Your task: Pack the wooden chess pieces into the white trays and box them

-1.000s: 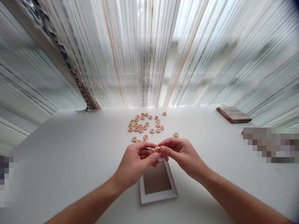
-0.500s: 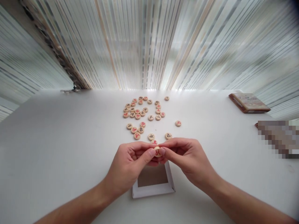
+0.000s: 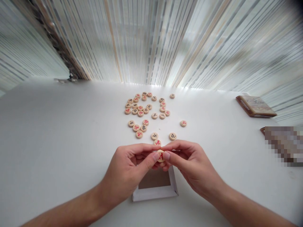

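Observation:
Between the thumbs and fingers of both hands is a round wooden Chinese chess piece [image 3: 161, 155] with a red character facing up. My left hand [image 3: 134, 167] pinches its left side, and my right hand [image 3: 189, 164] pinches its right side. Just beyond my fingertips lies another red-marked piece [image 3: 157, 143], with a black-marked piece [image 3: 154, 136] behind it. Below my hands sits a shallow white open box [image 3: 155, 193] with a brown inside; its far part is hidden by my hands.
Several more red and black chess pieces [image 3: 140, 107] lie loosely grouped farther back on the white table [image 3: 59, 142]. A flat brown-edged box [image 3: 257, 106] is at the far right, with a partly blurred-out object [image 3: 282, 146] nearer. A striped curtain [image 3: 151, 41] hangs behind the table.
The piece has turned slightly between my fingers, so its red character sits at a different angle. My hands stay in nearly the same place. The camera view has tilted a little.

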`<state>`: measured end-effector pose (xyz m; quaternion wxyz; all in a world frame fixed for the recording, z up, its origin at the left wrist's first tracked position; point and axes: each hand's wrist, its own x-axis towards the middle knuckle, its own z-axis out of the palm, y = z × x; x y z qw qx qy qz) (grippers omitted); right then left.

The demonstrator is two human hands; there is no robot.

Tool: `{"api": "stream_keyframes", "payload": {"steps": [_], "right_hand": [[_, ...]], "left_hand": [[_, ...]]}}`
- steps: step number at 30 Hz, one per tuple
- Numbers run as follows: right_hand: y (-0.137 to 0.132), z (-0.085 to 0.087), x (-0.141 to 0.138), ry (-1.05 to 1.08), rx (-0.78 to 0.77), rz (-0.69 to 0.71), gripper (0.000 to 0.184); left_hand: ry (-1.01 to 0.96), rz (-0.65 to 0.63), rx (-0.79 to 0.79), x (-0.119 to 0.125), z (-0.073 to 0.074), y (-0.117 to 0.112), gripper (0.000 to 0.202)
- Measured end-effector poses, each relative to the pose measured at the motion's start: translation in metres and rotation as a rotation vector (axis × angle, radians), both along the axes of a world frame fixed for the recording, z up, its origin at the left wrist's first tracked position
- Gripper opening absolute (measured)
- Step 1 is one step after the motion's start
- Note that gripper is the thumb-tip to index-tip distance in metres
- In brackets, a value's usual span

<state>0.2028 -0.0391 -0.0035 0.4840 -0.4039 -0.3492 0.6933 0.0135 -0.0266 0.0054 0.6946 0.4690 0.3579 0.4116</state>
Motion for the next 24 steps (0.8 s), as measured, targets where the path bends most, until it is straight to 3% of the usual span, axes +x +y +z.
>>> {"api": "stream_keyframes", "payload": {"steps": [5, 10, 19, 24], "right_hand": [[0.0030, -0.0014, 0.0015, 0.017, -0.055, 0.010, 0.025], [0.0024, -0.0001, 0.0028, 0.036, -0.098, 0.039, 0.035], [0.0044, 0.0021, 0.0006, -0.017, -0.158, 0.052, 0.043], [0.0019, 0.0015, 0.0006, -0.049, -0.108, 0.027, 0.038]], "left_hand": [[-0.083, 0.007, -0.105, -0.0011, -0.0028, -0.0015, 0.030], [-0.043, 0.004, -0.097, -0.0038, -0.0069, -0.0021, 0.032], [0.206, -0.040, 0.204, -0.0077, -0.0077, -0.0031, 0.033], [0.272, -0.075, 0.338, -0.0086, -0.0047, -0.0038, 0.038]]}}
